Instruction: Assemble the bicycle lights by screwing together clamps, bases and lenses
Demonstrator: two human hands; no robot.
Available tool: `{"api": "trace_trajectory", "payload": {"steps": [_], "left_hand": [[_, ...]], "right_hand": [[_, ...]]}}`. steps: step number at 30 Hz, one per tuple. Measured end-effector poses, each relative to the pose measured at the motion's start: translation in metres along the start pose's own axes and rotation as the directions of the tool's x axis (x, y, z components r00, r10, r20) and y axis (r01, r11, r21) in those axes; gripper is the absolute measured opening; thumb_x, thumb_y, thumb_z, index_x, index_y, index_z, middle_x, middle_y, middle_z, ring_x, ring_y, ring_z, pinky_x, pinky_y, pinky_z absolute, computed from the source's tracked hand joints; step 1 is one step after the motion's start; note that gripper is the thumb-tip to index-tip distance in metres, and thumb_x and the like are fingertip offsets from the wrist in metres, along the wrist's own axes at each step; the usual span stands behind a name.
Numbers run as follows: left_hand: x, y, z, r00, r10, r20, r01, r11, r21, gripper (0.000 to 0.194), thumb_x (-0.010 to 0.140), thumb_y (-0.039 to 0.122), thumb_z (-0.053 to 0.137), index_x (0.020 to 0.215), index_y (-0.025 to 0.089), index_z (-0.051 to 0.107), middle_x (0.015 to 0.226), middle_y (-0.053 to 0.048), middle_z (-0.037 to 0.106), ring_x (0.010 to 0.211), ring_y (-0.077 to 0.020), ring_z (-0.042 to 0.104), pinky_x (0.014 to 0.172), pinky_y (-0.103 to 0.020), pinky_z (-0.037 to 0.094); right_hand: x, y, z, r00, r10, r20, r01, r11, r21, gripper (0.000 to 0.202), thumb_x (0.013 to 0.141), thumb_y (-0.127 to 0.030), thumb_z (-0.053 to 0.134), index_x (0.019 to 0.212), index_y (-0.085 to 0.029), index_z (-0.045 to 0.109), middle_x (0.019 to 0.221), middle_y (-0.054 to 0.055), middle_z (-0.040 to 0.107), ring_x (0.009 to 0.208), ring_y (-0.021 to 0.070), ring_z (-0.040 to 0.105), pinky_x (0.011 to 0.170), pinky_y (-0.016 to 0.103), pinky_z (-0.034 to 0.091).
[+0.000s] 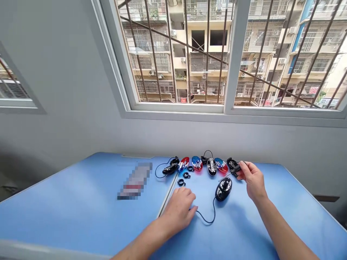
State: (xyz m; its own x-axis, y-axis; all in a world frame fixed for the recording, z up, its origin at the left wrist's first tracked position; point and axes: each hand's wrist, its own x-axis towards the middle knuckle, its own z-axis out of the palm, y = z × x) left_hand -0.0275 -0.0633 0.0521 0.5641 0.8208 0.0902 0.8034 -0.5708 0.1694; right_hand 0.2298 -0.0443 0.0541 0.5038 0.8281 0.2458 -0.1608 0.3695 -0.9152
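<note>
My right hand (252, 178) is closed on a thin screwdriver (235, 169) with a black handle, its shaft pointing left above the table. Just below the shaft sits a glossy black oval device (223, 189), like a computer mouse. From it a black cable (210, 221) curves down and left to the thumb of my left hand (180, 207). That hand rests low on the table, thumb apart from the bent fingers; whether the cable's end lies under it is hidden. Small black rings (181, 182) lie just beyond the left hand.
Along the back of the blue table (89, 202) stand red-and-blue oval pieces (197, 163), a black-and-silver one (211, 166) and other black parts (170, 169) with a cable. A blurred flat item (135, 181) lies on the left. Behind are a wall and a barred window.
</note>
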Motion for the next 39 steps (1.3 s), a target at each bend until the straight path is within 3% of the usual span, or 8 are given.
{"api": "trace_trajectory", "payload": {"steps": [7,10,13,17,22,31,35,39], "left_hand": [[0.033,0.057,0.010,0.998,0.056,-0.004,-0.056,0.980,-0.193,0.041,0.080,0.037,0.060,0.112,0.012,0.056,0.114,-0.016,0.057,0.103,-0.0316,0.050,0.091,-0.044,0.042],[0.050,0.069,0.022,0.999,0.039,0.032,-0.029,0.958,-0.287,0.060,0.075,0.040,0.065,0.125,0.011,0.049,0.121,-0.018,0.055,0.106,-0.0337,0.050,0.091,-0.044,0.042],[0.062,0.072,0.030,1.000,-0.001,0.024,0.008,0.956,-0.293,0.063,0.074,0.038,0.065,0.129,0.012,0.046,0.120,-0.017,0.056,0.107,-0.0347,0.051,0.091,-0.045,0.042],[0.075,0.072,0.034,0.999,-0.035,0.002,0.034,0.957,-0.288,0.049,0.074,0.030,0.065,0.119,0.015,0.054,0.116,-0.016,0.059,0.107,-0.0355,0.052,0.090,-0.045,0.043],[0.090,0.063,0.040,0.999,0.010,-0.039,-0.022,0.946,-0.323,0.039,0.076,0.016,0.056,0.114,0.018,0.055,0.117,-0.014,0.060,0.111,-0.0337,0.054,0.092,-0.042,0.042],[0.077,0.006,0.030,0.990,0.136,-0.039,-0.140,0.890,-0.433,0.051,0.065,0.007,0.056,0.114,0.023,0.055,0.114,-0.006,0.063,0.105,-0.0247,0.057,0.092,-0.035,0.044],[0.067,-0.002,0.025,0.988,0.139,-0.070,-0.155,0.863,-0.481,0.052,0.068,0.014,0.059,0.118,0.022,0.055,0.119,-0.008,0.059,0.110,-0.0269,0.052,0.095,-0.038,0.042],[0.064,0.010,0.020,0.965,0.143,-0.218,-0.236,0.835,-0.497,0.034,0.076,0.025,0.060,0.110,0.022,0.060,0.112,-0.009,0.060,0.103,-0.0275,0.053,0.090,-0.039,0.044]], "right_hand": [[0.000,0.003,-0.001,1.000,-0.010,-0.014,0.010,1.000,-0.015,0.039,0.061,-0.050,0.079,0.074,-0.015,0.067,0.063,0.000,0.062,0.052,0.0114,0.057,0.041,0.020,0.048],[0.000,0.001,-0.001,1.000,-0.026,-0.018,0.025,1.000,-0.010,0.037,0.063,-0.049,0.078,0.074,-0.015,0.067,0.063,0.000,0.061,0.051,0.0112,0.056,0.040,0.020,0.047],[0.000,0.001,-0.002,0.999,-0.031,-0.011,0.031,1.000,-0.007,0.036,0.064,-0.048,0.078,0.074,-0.016,0.067,0.063,0.000,0.062,0.050,0.0111,0.056,0.040,0.020,0.047],[0.001,0.001,-0.001,1.000,-0.028,-0.006,0.028,1.000,0.000,0.036,0.064,-0.048,0.078,0.074,-0.016,0.067,0.062,0.000,0.062,0.051,0.0118,0.056,0.041,0.021,0.048],[0.004,-0.004,0.001,1.000,-0.018,-0.008,0.018,0.999,0.051,0.036,0.063,-0.049,0.077,0.072,-0.017,0.064,0.059,-0.002,0.060,0.049,0.0103,0.055,0.039,0.019,0.047],[0.000,-0.008,0.005,0.999,0.024,0.030,-0.025,0.998,0.053,0.040,0.060,-0.049,0.079,0.074,-0.016,0.062,0.064,0.000,0.064,0.054,0.0138,0.061,0.043,0.024,0.054],[-0.005,-0.007,0.008,0.995,0.028,0.098,-0.033,0.999,0.042,0.036,0.064,-0.047,0.077,0.077,-0.016,0.063,0.068,0.000,0.065,0.054,0.0125,0.062,0.044,0.023,0.055],[-0.007,-0.006,0.010,0.994,0.021,0.110,-0.022,1.000,0.005,0.035,0.066,-0.047,0.076,0.077,-0.016,0.062,0.066,0.001,0.066,0.055,0.0137,0.064,0.043,0.024,0.056]]}}
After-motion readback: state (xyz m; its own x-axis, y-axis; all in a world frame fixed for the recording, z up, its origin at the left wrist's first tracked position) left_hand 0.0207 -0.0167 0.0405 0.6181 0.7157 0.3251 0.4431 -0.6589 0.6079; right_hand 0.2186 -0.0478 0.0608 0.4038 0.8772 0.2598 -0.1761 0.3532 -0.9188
